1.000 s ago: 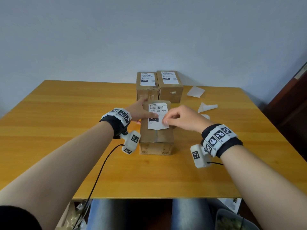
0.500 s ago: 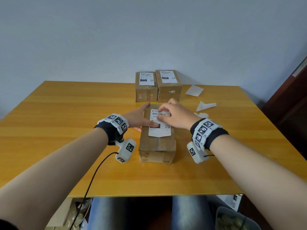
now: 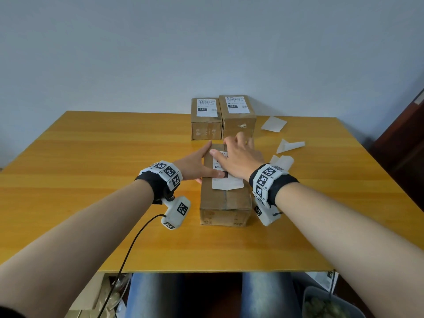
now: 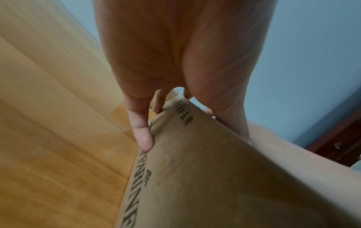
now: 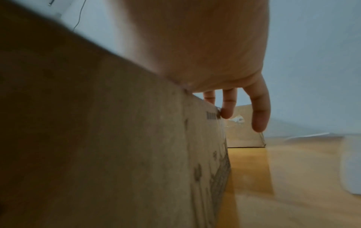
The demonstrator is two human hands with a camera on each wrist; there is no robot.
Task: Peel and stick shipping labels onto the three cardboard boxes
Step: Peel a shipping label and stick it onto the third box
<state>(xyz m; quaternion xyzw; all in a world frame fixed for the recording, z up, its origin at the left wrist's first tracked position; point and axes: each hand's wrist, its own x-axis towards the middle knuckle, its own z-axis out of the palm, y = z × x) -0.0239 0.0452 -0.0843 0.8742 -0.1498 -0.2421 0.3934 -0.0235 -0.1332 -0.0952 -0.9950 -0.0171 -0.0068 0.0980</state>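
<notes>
Right now the nearest cardboard box (image 3: 226, 203) lies lengthwise on the yellow wooden bench (image 3: 91, 168), a white shipping label (image 3: 228, 183) on its top face. The right hand (image 3: 241, 157) lies flat on that label, fingers (image 5: 258, 114) straight and spread, reaching past the far end of the box and gripping nothing. The left hand (image 3: 195, 165) braces the box's left side with straight fingers (image 4: 141, 131) against the cardboard and the thumb laid across the top onto the label's edge. Behind, two labelled boxes (image 3: 206, 120) (image 3: 237, 115) stand touching side by side at the far edge. Scraps of white backing paper (image 3: 290, 145) lie on the bench to the right, well apart from the boxes.
</notes>
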